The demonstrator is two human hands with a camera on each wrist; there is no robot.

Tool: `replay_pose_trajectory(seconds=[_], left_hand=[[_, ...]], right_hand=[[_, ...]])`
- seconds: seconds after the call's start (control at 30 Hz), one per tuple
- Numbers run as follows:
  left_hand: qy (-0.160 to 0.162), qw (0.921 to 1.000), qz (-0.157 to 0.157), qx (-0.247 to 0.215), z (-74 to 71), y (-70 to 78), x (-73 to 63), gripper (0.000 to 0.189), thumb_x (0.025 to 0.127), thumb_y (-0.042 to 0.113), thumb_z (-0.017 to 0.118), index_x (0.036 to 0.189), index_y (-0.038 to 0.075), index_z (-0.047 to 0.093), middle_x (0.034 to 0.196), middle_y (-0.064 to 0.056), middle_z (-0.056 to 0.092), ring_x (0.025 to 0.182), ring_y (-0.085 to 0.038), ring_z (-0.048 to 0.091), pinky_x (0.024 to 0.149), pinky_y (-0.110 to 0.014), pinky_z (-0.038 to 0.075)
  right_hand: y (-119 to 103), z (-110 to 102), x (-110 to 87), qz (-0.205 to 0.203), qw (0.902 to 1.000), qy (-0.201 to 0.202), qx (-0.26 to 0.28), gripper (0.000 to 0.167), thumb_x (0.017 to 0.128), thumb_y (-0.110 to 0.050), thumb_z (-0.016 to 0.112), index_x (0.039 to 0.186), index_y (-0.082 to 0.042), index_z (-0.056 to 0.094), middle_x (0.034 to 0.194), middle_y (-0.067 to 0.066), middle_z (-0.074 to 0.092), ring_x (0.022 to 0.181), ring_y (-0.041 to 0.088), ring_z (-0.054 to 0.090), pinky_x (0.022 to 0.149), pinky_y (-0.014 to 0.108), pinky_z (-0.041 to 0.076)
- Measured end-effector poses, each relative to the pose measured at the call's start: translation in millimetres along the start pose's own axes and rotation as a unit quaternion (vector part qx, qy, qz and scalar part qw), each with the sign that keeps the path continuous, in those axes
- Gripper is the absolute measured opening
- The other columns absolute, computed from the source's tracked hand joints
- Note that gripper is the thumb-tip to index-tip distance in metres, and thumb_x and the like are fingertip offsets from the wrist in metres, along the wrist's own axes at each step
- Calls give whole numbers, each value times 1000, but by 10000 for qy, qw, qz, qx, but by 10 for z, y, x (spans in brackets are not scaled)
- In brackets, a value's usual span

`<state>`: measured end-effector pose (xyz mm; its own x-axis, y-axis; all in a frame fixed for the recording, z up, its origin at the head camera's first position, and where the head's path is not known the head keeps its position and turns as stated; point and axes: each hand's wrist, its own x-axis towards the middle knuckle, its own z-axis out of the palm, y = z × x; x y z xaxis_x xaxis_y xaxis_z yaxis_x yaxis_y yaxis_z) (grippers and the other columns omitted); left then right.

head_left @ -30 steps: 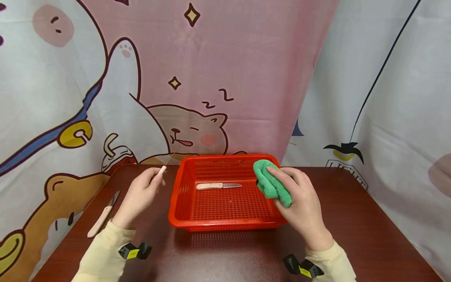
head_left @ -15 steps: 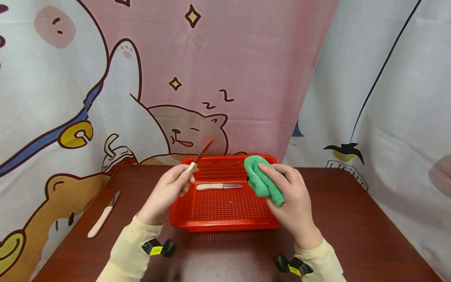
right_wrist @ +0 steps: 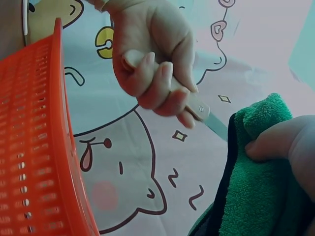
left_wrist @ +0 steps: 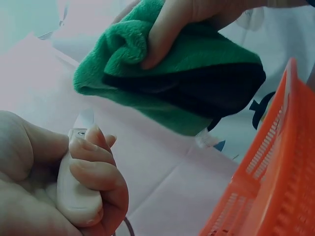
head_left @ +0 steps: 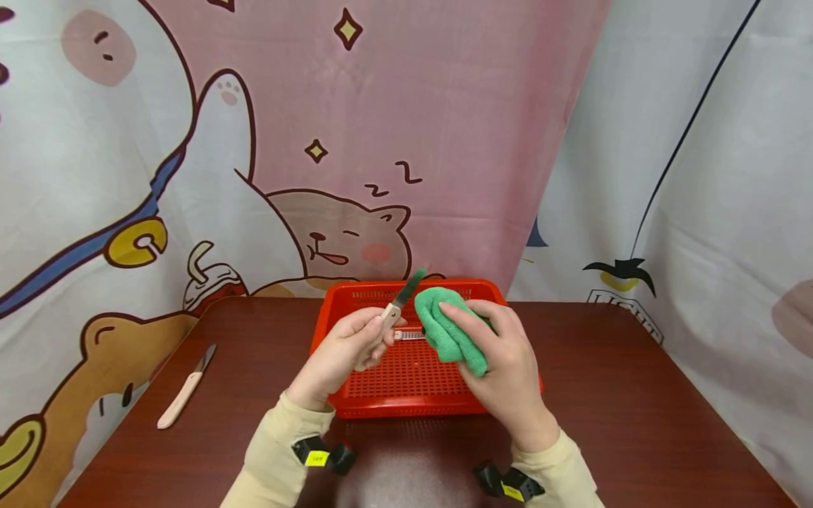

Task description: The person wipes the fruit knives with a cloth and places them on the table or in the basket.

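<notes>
My left hand point(head_left: 349, 347) curls its fingers round the pale handle of a knife point(head_left: 406, 289), whose blade points up and to the right over the basket. In my right hand point(head_left: 502, 353) is a folded green towel point(head_left: 447, 331), dark on its underside, pinched between thumb and fingers. The towel sits just right of the blade; in the right wrist view the blade tip passes behind the towel's dark edge. Below both hands, a second knife point(head_left: 409, 335) with a serrated blade lies in the red plastic basket point(head_left: 406, 408), its handle mostly hidden by my left hand.
A third knife point(head_left: 184, 395) with a pale handle lies on the brown table point(head_left: 635, 402) at the left, blade pointing away. Behind the table hangs a printed cloth curtain point(head_left: 470, 141).
My left hand has moved right with the knife, from left of the basket to over it. My right hand has brought the towel left, so knife and towel are now close together.
</notes>
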<state>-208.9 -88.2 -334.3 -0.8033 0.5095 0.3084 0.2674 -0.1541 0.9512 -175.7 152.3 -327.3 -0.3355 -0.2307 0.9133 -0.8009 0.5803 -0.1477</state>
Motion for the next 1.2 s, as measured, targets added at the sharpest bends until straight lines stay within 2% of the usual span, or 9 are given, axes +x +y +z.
replay_pose_trajectory(seconds=[0.13, 0.27, 0.43, 0.63, 0.93, 1.2], left_hand=[[-106, 9991, -126, -388, 44, -52, 7, 28, 108, 17, 39, 104, -7, 53, 77, -1, 51, 60, -9, 42, 48, -19, 28], [-234, 9976, -162, -635, 64, -89, 10, 27, 108, 18, 39, 101, -4, 54, 75, 0, 51, 59, -9, 42, 47, -19, 28], [-407, 9966, -60, -710, 68, -133, 14, 30, 108, 17, 38, 87, 3, 54, 66, -1, 45, 55, -10, 38, 47, -20, 27], [-358, 9966, -179, -719, 86, -153, 1, 28, 108, 17, 38, 87, 6, 54, 66, -1, 45, 54, -10, 37, 46, -21, 25], [-269, 9969, -262, -694, 105, -147, -14, 25, 108, 18, 39, 91, 7, 54, 70, -1, 47, 56, -10, 39, 46, -20, 26], [-221, 9973, -277, -643, 107, -154, -2, 25, 108, 17, 40, 91, 4, 53, 69, 0, 47, 55, -9, 39, 45, -19, 27]], right_hand=[[-30, 32, 9, -59, 9999, -134, -11, 59, 70, 6, 70, 124, -17, 69, 116, 13, 62, 103, 33, 57, 86, 41, 43], [-59, 53, 0, -5, 9988, -494, -64, 60, 71, 4, 74, 126, -19, 68, 118, 12, 61, 108, 30, 57, 88, 42, 45], [-80, 70, -1, 95, 9963, -838, -179, 60, 72, 3, 76, 126, -21, 68, 121, 11, 60, 110, 30, 56, 89, 44, 48], [-93, 89, 16, 136, 9939, -1038, -332, 59, 72, 3, 77, 125, -23, 68, 120, 10, 61, 108, 30, 58, 86, 45, 50], [-74, 128, 40, 135, 9921, -1127, -527, 60, 71, 3, 79, 125, -22, 69, 118, 11, 62, 105, 30, 58, 83, 46, 51], [-17, 122, 89, 121, 9923, -1049, -649, 61, 69, 2, 81, 124, -22, 69, 117, 12, 61, 105, 32, 58, 82, 46, 51]])
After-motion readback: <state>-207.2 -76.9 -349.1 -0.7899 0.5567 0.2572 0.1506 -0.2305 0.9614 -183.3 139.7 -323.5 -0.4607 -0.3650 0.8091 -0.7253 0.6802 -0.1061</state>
